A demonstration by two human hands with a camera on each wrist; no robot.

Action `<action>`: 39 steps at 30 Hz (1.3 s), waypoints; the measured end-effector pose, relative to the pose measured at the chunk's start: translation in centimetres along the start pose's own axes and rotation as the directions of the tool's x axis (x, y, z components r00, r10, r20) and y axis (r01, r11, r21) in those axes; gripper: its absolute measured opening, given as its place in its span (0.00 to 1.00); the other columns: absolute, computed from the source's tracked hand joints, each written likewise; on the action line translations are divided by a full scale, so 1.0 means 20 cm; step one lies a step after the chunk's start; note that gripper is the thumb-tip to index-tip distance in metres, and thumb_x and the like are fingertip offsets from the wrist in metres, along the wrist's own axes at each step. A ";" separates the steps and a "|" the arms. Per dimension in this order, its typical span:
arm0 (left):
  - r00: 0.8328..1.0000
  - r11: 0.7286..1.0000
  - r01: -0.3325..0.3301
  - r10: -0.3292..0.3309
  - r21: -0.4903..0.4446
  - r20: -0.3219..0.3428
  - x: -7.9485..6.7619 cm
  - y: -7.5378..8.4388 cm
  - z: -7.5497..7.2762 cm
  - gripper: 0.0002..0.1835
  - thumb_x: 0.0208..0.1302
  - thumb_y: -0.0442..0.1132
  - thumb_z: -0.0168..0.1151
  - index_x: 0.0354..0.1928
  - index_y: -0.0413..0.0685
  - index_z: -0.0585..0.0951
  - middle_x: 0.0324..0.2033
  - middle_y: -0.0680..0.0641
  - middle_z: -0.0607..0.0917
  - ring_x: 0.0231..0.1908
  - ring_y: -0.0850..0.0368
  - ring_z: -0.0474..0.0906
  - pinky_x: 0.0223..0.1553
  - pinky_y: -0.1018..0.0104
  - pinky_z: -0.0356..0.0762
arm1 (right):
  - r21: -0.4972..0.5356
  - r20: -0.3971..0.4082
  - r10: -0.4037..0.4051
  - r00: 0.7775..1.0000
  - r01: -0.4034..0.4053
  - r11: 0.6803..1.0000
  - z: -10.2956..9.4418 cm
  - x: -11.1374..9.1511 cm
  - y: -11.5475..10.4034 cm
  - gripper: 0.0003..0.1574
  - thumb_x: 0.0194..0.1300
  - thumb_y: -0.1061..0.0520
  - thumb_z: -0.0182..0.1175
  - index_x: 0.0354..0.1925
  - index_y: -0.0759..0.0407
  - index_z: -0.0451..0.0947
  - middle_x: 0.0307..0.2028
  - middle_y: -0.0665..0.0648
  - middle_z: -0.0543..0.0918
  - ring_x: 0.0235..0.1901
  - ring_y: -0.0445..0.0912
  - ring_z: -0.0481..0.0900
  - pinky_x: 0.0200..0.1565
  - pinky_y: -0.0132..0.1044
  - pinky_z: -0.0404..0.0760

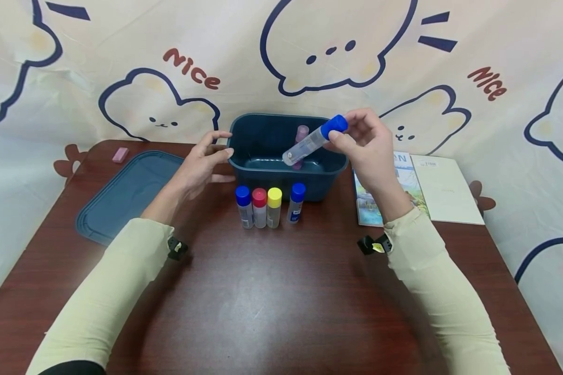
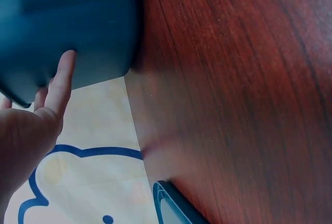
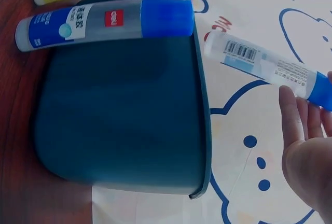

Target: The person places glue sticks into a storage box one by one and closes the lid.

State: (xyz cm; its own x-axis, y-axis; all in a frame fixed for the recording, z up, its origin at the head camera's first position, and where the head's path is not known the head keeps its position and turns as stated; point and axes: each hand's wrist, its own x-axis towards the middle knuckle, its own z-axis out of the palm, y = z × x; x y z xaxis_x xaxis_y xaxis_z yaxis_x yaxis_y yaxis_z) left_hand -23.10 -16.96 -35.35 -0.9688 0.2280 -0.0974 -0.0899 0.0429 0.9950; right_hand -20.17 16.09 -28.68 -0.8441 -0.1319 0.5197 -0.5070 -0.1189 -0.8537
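1. Two hands are at work near the upper middle of the head view, over a dark teal bin (image 1: pixel 321 186).
2. Clamped at the cap end between thumb and fingers of the right hand (image 1: pixel 367 141) is a clear tube (image 1: pixel 306 148) with a blue cap. It slants over the bin's opening, cap toward the upper right.
3. Fingers of the left hand (image 1: pixel 200 162) are spread apart, touching the bin's left side; the left wrist view shows a straight finger against the outer wall.
4. Inside the bin, partly hidden, is a pink tube (image 1: pixel 302 133).
5. Four capped tubes stand upright before the bin at frame centre: blue-capped (image 1: pixel 246 211), red-capped (image 1: pixel 260 214), yellow-capped (image 1: pixel 274 212) and, slightly apart to the right, another blue-capped one (image 1: pixel 294 207).
6. On the table (image 1: pixel 262 302), a teal lid (image 1: pixel 131 192) and pink block (image 1: pixel 120 154) lie left; booklets (image 1: pixel 445 190) lie right.
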 end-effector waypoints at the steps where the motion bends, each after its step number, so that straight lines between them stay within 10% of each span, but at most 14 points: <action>1: 1.000 1.000 0.000 0.000 0.000 -0.001 0.00 0.00 0.00 0.27 0.76 0.44 0.57 0.72 0.59 0.63 0.68 0.41 0.63 0.65 0.40 0.67 0.49 0.46 0.83 | -0.001 -0.004 -0.002 1.000 0.002 1.000 0.00 0.01 0.00 0.12 0.67 0.66 0.63 0.47 0.57 0.77 0.43 0.62 0.81 0.41 0.53 0.81 0.43 0.41 0.88; 18: 1.000 1.000 0.006 -0.006 0.005 0.001 0.00 0.00 0.00 0.28 0.76 0.45 0.58 0.72 0.60 0.63 0.68 0.41 0.63 0.63 0.43 0.69 0.51 0.46 0.82 | -0.121 -0.058 0.090 0.994 -0.096 0.988 0.01 0.08 0.10 0.12 0.65 0.62 0.68 0.46 0.58 0.78 0.43 0.60 0.83 0.44 0.53 0.81 0.45 0.37 0.86; 39: 1.000 1.000 0.008 -0.008 -0.005 0.007 0.00 0.01 -0.01 0.27 0.76 0.44 0.58 0.72 0.59 0.63 0.68 0.41 0.63 0.63 0.42 0.69 0.50 0.45 0.82 | -0.434 -0.042 0.182 0.982 -0.182 0.882 0.01 0.16 0.19 0.19 0.65 0.54 0.69 0.48 0.62 0.77 0.44 0.58 0.82 0.43 0.49 0.80 0.49 0.38 0.79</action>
State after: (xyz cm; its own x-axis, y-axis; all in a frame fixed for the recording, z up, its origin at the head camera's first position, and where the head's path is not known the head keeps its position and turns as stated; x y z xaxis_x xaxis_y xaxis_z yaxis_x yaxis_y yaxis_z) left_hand -23.09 -17.09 -35.17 -0.9664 0.2344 -0.1055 -0.0988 0.0403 0.9943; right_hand -24.84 14.99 -30.25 -0.9288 -0.1095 0.3539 -0.3694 0.3461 -0.8624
